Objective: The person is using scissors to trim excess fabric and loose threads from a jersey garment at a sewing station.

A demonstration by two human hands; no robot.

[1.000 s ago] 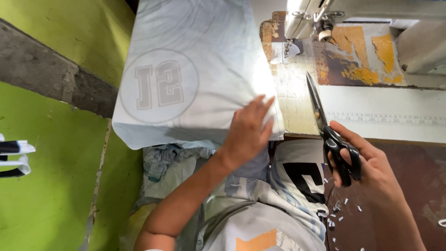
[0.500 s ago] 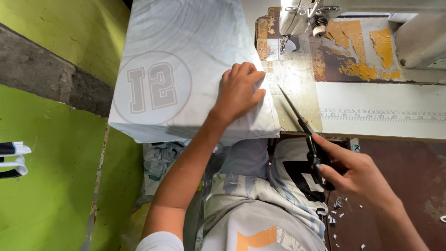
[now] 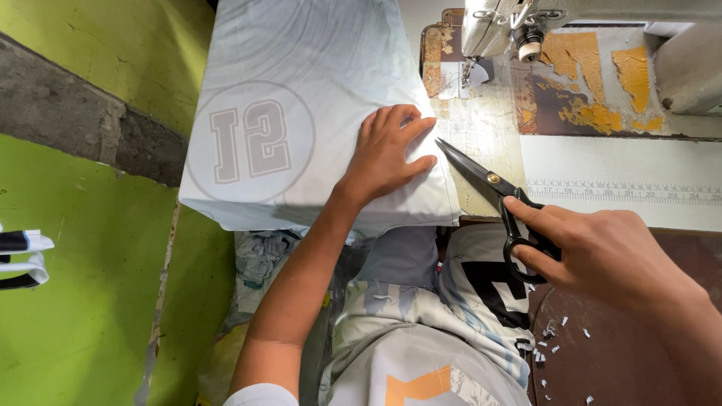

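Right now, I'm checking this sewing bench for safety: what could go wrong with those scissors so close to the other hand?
The scissors, held in the right hand, point their tips at the left hand pressing flat on the pale grey fabric; a slip could nick the thumb. The blade tips also lie near the fabric's folded edge and might snag or cut it. The sewing machine needle sits close beyond the fingers.

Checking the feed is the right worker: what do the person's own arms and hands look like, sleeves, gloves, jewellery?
Both hands are bare, with no gloves. The left hand shows no ring or watch, and its forearm is uncovered up to a white short sleeve at the picture's lower edge. The right hand and wrist are also bare; no sleeve or band shows before the arm leaves the frame.
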